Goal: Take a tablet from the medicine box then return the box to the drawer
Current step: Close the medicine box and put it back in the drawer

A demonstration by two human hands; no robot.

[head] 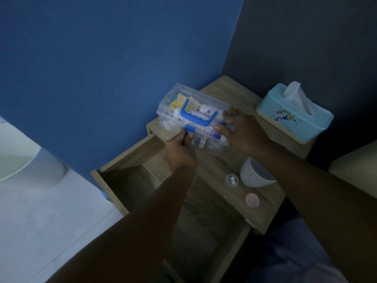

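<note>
Head view, hands (210,139) on medicine box (189,117), labels unreadable

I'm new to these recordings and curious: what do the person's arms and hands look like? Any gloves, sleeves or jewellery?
Both arms are bare right up to the bottom edge of the picture: no sleeves show. The left hand and right hand wear no gloves, and no watch, bracelet or ring can be made out, though the dim, soft picture could hide a thin one.

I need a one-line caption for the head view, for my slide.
Both hands, left and right, grip a clear plastic medicine box with blue handle above an open wooden drawer.
</note>
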